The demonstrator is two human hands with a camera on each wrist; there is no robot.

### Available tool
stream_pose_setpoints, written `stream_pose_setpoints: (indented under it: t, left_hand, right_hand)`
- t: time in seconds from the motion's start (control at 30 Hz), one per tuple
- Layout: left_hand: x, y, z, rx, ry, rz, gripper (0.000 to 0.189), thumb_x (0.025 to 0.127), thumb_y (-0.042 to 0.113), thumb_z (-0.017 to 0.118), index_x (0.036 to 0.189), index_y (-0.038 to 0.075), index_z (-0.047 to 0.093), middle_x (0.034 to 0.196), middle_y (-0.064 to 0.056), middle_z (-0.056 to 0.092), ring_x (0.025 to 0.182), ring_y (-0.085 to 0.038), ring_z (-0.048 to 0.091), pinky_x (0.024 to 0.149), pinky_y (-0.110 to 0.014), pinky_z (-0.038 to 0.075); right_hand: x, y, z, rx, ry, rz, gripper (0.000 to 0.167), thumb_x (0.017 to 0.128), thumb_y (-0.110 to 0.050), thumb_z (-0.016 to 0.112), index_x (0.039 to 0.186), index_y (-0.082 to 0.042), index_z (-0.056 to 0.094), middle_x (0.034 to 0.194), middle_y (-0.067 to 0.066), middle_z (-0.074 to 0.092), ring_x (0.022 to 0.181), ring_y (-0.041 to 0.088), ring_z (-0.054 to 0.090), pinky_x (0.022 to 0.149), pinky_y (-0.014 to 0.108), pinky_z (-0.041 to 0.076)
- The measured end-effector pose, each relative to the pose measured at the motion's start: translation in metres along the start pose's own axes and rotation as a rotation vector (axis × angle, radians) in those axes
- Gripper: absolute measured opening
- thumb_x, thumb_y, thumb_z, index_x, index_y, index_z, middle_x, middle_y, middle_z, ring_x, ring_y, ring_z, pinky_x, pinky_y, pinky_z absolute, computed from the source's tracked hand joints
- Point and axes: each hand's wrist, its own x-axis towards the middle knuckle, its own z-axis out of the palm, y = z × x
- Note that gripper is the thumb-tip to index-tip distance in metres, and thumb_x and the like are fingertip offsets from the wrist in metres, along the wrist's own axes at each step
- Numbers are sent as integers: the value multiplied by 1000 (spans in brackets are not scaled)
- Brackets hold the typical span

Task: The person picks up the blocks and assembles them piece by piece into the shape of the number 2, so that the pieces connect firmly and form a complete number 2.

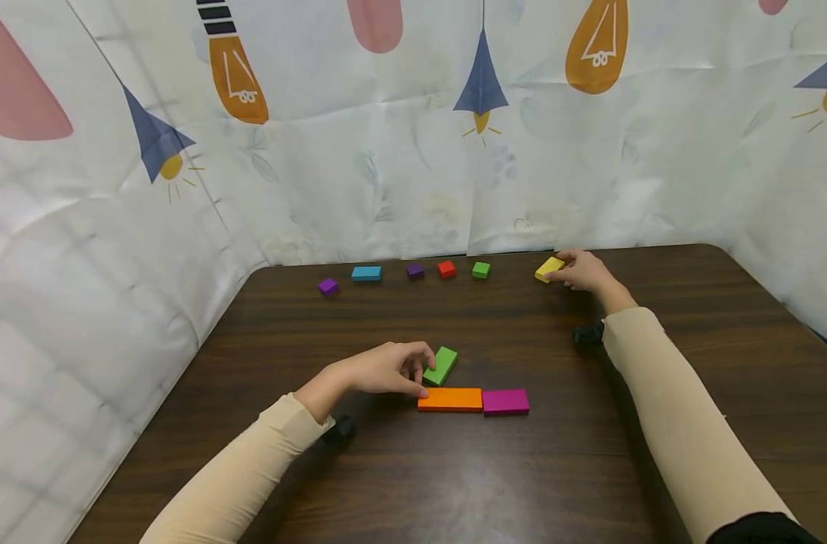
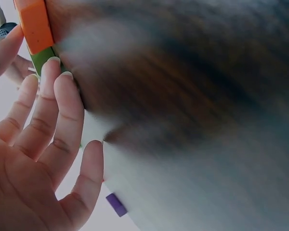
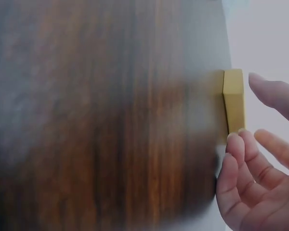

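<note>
My left hand (image 1: 386, 368) hovers low at the table's middle, its thumb touching the left end of an orange block (image 1: 450, 400). Its forefinger is at a tilted light-green block (image 1: 442, 366) just behind. End to end with the orange block, on its right, lies a magenta block (image 1: 505, 402). Farther back on the right, my right hand (image 1: 586, 273) reaches a yellow block (image 1: 549, 270). In the right wrist view, fingertips meet the lower end of that yellow block (image 3: 235, 101), while the thumb appears slightly apart from it.
Along the back of the dark wooden table (image 1: 359, 325) lie a violet block (image 1: 328, 287), a blue block (image 1: 367, 273), a dark purple block (image 1: 415, 270), a red block (image 1: 446, 269) and a small green block (image 1: 481, 270). A patterned cloth (image 1: 413, 166) hangs behind.
</note>
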Motion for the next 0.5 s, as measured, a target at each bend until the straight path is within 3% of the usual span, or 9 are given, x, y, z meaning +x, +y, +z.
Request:
stream_pose_setpoints:
  t: [0.3, 0.5]
  left_hand:
    - [2, 0, -2, -39, -23, -20, 35, 93, 16, 78, 121, 10, 57, 88, 2, 64, 71, -12, 57, 70, -27, 46]
    - [4, -2, -3, -80, -32, -30, 36, 92, 15, 79, 120, 9, 57, 88, 1, 65, 72, -13, 57, 71, -27, 47]
  right_hand:
    - [8, -1, 3, -36, -22, 79, 79, 101, -26, 65, 157, 11, 24, 134, 35, 48, 100, 37, 61, 85, 41, 53]
    - [9, 0, 3, -42, -24, 84, 79, 100, -26, 66, 156, 13, 25, 140, 37, 43, 115, 46, 56, 93, 48, 51]
